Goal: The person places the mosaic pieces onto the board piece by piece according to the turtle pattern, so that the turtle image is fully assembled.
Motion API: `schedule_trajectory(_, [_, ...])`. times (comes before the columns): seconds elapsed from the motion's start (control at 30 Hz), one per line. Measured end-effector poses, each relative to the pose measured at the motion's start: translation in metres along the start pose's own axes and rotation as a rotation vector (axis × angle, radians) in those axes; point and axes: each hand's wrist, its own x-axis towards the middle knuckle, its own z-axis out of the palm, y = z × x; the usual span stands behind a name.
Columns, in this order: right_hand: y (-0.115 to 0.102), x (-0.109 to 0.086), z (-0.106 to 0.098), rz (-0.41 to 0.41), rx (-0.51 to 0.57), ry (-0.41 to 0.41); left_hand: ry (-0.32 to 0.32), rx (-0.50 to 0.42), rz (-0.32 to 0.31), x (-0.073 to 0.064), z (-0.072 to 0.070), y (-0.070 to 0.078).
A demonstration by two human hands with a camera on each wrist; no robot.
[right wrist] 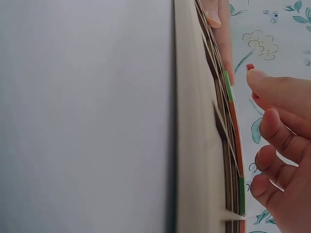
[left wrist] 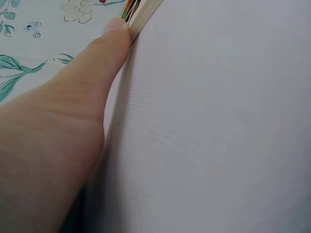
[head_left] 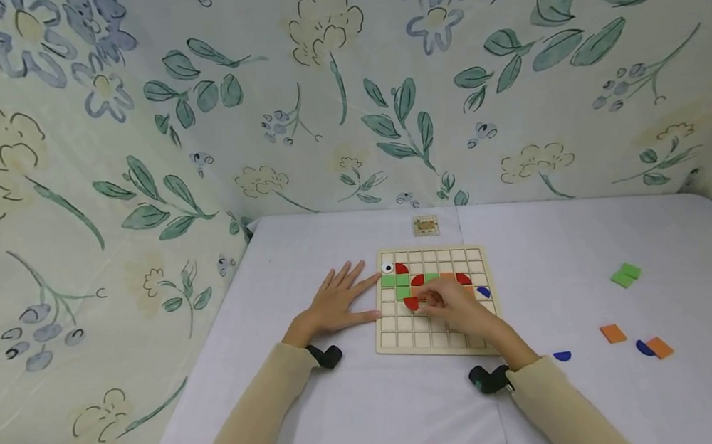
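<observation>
A square wooden grid board [head_left: 432, 342] lies on the white-covered table, with green, orange, red and blue flat tiles in some of its cells. In its upper left corner sits a white round tile with a black dot [head_left: 387, 267]. My left hand [head_left: 336, 302] is flat with fingers spread, thumb and fingertip at the board's left edge. Over the board's middle, my right hand [head_left: 454, 304] pinches a red curved-edged tile [head_left: 411, 304] between thumb and forefinger. In the right wrist view that red tile [right wrist: 250, 67] shows just past the thumb tip, mostly hidden by the fingers.
Behind the board lies a small patterned card [head_left: 425, 226]. To the right are green tiles [head_left: 625, 275], an orange tile [head_left: 613, 334], and another orange tile [head_left: 660, 348] overlapping a blue one [head_left: 644, 348]. A blue half-round tile [head_left: 562, 356] lies near the right sleeve.
</observation>
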Motion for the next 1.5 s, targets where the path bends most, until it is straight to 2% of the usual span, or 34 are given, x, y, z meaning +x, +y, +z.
schedule_trajectory(0.27, [-0.001, 0.005, 0.006, 0.061, 0.0, -0.006, -0.002, 0.007, 0.003, 0.001, 0.0, 0.001])
schedule_trajectory(0.73, [0.001, 0.009, 0.013, 0.075, -0.079, -0.002, -0.008, 0.019, 0.003, 0.001, -0.001, 0.0])
schedule_trajectory(1.07, [0.0, 0.011, 0.016, 0.128, -0.066, 0.007, 0.018, -0.006, 0.007, 0.0, 0.001, 0.0])
schedule_trajectory(1.5, [-0.001, 0.011, 0.016, 0.12, -0.06, 0.007, 0.024, 0.004, 0.005, 0.0, 0.004, -0.001])
